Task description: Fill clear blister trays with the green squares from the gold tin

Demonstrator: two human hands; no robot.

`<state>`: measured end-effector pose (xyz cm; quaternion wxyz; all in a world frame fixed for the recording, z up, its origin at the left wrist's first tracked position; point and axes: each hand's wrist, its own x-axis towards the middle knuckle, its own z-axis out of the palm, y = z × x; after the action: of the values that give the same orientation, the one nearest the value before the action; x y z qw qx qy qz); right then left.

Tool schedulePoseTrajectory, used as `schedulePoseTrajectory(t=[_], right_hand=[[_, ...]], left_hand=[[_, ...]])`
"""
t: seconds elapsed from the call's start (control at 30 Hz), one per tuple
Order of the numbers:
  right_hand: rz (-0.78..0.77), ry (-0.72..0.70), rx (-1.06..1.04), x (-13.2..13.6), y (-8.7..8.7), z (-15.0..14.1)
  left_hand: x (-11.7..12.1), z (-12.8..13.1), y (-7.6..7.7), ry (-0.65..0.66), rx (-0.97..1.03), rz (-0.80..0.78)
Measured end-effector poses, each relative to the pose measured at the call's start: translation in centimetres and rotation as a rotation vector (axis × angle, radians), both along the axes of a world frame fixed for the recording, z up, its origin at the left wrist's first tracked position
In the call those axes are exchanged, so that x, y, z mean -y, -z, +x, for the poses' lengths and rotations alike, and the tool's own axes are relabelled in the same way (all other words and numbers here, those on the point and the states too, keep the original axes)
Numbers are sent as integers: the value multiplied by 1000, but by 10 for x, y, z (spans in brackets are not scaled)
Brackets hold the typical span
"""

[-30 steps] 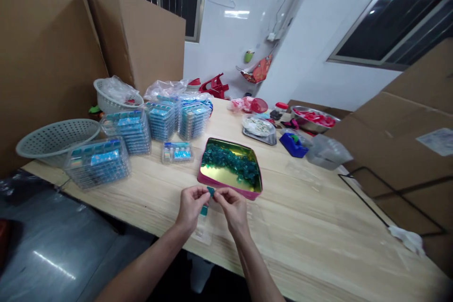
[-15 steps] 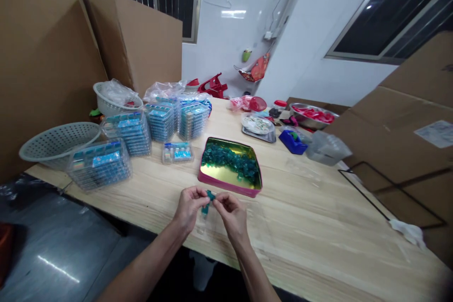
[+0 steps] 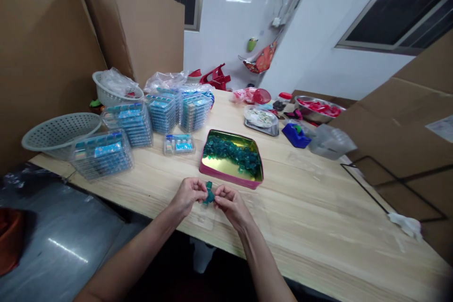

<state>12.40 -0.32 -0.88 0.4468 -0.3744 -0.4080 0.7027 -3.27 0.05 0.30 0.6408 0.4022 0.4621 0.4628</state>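
As the left hand [image 3: 190, 195] and right hand [image 3: 231, 203] pinch the teal piece [image 3: 210, 197] with narrow fingers, near the pink tin [image 3: 220, 166], its outline has changed since a second ago; probably it is being adjusted.

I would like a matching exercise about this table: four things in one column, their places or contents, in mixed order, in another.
1. Small teal piece
2. Pink-sided tin
3. Metal bowl
4. Green cup

A. holds red pieces
B. against the wall
C. between the left hand and the right hand
D. holds teal pieces

Pairs: 1-C, 2-D, 3-A, 4-B
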Motion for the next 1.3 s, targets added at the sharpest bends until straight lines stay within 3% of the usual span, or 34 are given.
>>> schedulePoseTrajectory(t=[0.2,0.33,0.43,0.57,0.8,0.9,1.0,1.07,1.13,1.23,1.3], right_hand=[[17,-65,236,13,25,2],[81,-6,443,14,41,-6],[155,16,584,11,44,-11],[239,14,711,6,41,-13],[557,68,1047,0,38,-18],[556,63,1042,4,38,-19],[484,45,895,2,33,-10],[467,72,809,-9,22,5],[520,152,866,-30,7,27],[569,234,1265,-73,-14,60],[533,194,1493,-101,-19,73]], left_hand=[[9,-7,24,53,-192,-78],[5,-4,40,58,-376,-81],[-1,-2,46,63,-525,-43],[0,-2,43,89,-700,62],[11,-5,27,61,-878,280],[15,-6,27,130,-852,423],[17,-8,32,234,-836,531],[16,-9,36,254,-844,558],[15,-10,38,242,-855,556],[12,-9,41,204,-878,538],[9,-7,43,183,-889,535]])
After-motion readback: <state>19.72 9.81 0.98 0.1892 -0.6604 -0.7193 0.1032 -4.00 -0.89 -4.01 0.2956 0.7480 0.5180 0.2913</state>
